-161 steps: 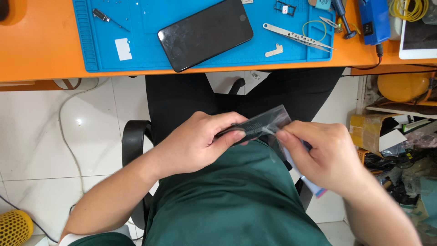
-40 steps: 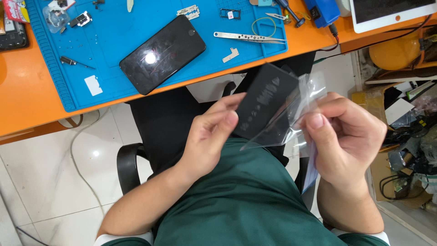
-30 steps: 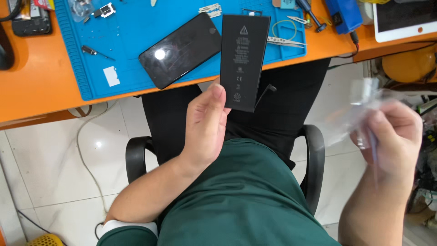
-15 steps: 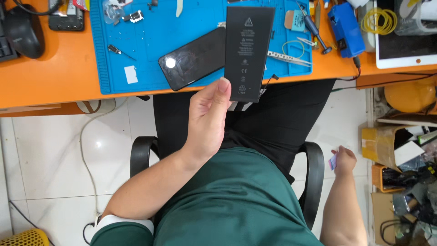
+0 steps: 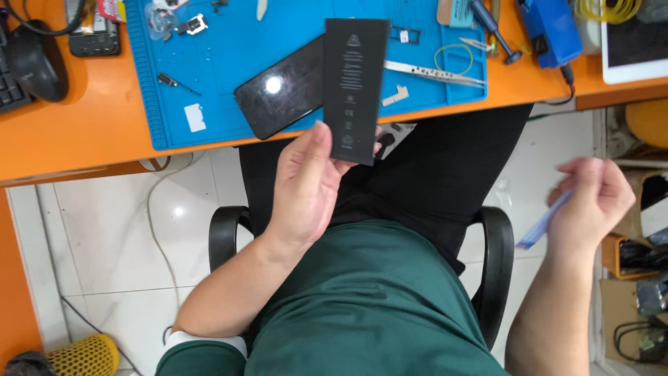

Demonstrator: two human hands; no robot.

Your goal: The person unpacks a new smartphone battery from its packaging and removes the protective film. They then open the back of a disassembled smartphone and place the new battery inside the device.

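One orange desk (image 5: 83, 132) runs across the top, carrying one blue mat (image 5: 229, 63). One dark phone (image 5: 278, 97) lies on the mat, at 11 o'clock from the left hand (image 5: 306, 188). The one black battery (image 5: 353, 90) stands upright at that hand's 1 o'clock, its lower end pinched between thumb and fingers. The hands are well apart: the right hand (image 5: 591, 202), at 3 o'clock from the left, is curled on one pale strip (image 5: 543, 224). One pair of tweezers (image 5: 431, 72) lies at the battery's 3 o'clock.
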